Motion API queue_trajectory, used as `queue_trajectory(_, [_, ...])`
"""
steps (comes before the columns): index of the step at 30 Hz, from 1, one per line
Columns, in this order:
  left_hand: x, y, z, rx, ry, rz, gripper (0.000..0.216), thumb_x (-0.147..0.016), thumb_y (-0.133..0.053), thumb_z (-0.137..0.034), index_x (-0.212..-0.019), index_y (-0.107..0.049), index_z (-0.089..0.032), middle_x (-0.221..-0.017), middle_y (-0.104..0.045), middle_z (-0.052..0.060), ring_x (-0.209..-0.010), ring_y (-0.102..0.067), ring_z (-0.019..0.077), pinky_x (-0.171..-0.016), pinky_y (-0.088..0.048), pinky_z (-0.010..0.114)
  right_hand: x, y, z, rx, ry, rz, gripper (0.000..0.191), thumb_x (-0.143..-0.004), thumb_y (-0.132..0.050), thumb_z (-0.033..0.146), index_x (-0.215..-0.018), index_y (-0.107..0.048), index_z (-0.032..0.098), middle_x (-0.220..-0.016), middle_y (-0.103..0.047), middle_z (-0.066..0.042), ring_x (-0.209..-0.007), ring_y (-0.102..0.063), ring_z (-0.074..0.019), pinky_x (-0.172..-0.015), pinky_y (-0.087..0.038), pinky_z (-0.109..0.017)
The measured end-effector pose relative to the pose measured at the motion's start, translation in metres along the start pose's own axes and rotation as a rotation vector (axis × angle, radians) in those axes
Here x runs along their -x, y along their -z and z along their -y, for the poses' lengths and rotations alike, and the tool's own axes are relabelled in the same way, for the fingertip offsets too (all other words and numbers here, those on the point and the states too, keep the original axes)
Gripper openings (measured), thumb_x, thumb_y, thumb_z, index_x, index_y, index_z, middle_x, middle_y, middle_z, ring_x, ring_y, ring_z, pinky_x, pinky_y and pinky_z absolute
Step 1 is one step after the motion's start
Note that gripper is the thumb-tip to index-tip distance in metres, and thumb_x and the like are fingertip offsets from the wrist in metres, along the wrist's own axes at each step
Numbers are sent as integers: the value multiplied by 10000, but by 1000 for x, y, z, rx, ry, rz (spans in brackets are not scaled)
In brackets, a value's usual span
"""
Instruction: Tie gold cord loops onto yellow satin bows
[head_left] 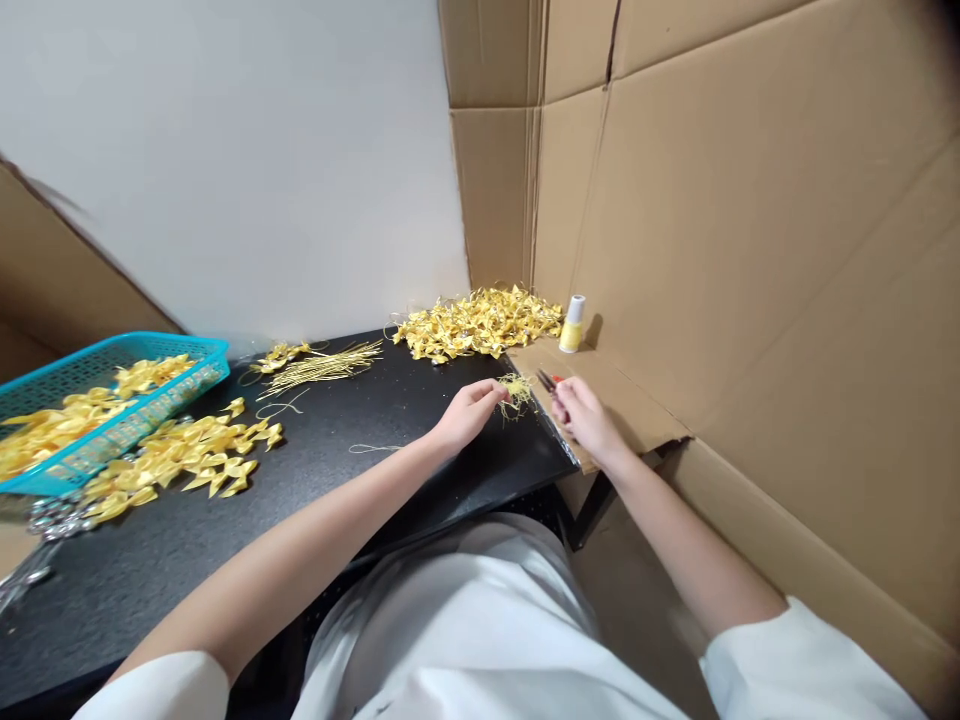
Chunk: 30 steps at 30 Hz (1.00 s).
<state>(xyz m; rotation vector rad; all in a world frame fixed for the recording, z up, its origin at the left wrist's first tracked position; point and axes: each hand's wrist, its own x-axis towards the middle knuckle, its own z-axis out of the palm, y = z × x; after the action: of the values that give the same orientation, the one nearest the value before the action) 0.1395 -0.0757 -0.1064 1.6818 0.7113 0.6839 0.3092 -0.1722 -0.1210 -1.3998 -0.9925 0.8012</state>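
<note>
My left hand [471,412] is over the black tabletop with thumb and fingers pinched together. What lies in that pinch is too small to make out. Just past its fingertips is a tangle of fine yellow thread scraps [516,396], at the edge of a cardboard sheet. My right hand [583,418] is closed around a small hand tool [547,381] with dark, narrow jaws and a bit of red, pointing toward the thread scraps. Most of the tool is hidden in the fist, so its exact kind does not show.
Yellow ribbon bows [480,325] are heaped at the back. A yellow bottle with a white cap [572,325] stands on the cardboard sheet [637,405]. Leftward lie gold cords [322,366], loose bows [187,450] and a blue basket [214,350]. Cardboard walls [750,220] enclose the right side.
</note>
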Motion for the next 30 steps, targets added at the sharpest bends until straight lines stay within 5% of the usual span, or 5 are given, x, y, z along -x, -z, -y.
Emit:
queue_trajectory(5, [-8, -8, -3, 5, -18, -5, 334, -781, -541, -492, -730, -569, -163, -446, -276, -93, -431, -234, 66, -461, -186, 218, 8, -30, 3, -393, -264, 201, 381, -853, -520, 563, -790, -466, 191, -500, -346, 117, -336, -169, -10, -371, -127, -160])
queue_trajectory(17, [-17, -5, -5, -34, -14, 51, 223, -787, -506, -318, -671, -610, -158, -414, -311, -79, -413, -278, 75, -471, -247, 211, 0, -40, 2, -441, -244, 141, 378, -801, -600, 540, -783, -500, 176, -481, -350, 129, -320, -171, 6, -353, -101, -139])
queue_trajectory(30, [-21, -5, -8, -86, -14, 58, 258, -800, -502, -345, -680, -628, -154, -402, -310, -76, -416, -277, 79, -469, -242, 213, -2, -42, -1, -446, -220, 67, 363, -781, -628, 508, -732, -484, 179, -474, -343, 125, -322, -165, 7, -352, -89, -149])
